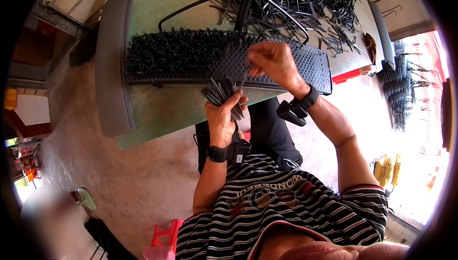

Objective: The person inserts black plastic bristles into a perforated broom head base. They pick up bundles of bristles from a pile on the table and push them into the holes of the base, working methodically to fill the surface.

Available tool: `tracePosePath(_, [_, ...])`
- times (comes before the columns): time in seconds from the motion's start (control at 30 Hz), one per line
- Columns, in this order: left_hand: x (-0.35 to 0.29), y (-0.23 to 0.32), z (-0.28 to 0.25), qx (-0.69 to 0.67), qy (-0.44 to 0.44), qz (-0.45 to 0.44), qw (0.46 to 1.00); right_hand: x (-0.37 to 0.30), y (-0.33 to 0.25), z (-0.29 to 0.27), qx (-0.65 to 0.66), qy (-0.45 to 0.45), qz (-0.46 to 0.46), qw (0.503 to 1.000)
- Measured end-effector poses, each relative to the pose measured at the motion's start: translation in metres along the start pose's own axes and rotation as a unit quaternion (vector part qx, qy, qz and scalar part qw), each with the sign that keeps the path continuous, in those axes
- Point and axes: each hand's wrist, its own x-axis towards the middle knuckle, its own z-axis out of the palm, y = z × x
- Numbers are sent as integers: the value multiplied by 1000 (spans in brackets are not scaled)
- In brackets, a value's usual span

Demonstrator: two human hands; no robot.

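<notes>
My left hand [223,119] is closed round a bundle of thin black strips [220,91], whose ends fan out past the thumb. Just up and to the right, my right hand [275,65] pinches one thin dark strip [245,77] that slants down toward the left hand. Both hands are at the near edge of a long black perforated panel [300,64]. Upright strips [176,51] bristle densely from its left and middle holes, while the holes on its right side show bare. My right fingers hide part of the boundary between them.
A large heap of loose black strips [296,2] covers the far part of the green table [157,112]. Curved grey perforated sheets [114,69] lie along its left end. A black bent-rod frame [200,6] rises behind the panel. A red stool [167,234] stands at lower left.
</notes>
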Motion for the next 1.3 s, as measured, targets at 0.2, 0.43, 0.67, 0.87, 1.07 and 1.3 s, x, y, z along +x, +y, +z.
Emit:
tracePosePath(0.2, [-2,3,-3,-27,9,3,1000,18,-1,-1,-96,170,-236,952])
tracePosePath(0.43, [-1,6,-1,-22,10,1,1000,34,20,0,-158,154,-250,943])
tracePosePath(0.67, [-1,6,-3,-25,6,0,1000,43,19,-1,-382,100,-342,853])
tracePosePath(0.87, [2,1,-3,-24,-18,16,999,13,7,8,-245,-90,-165,951])
tracePosePath(1.07, [1,-4,1,-22,-37,23,999,-5,17,12,-81,-187,56,977])
tracePosePath(1.3, [-1,-5,-1,-14,-53,38,998,-16,11,13,-40,-150,60,986])
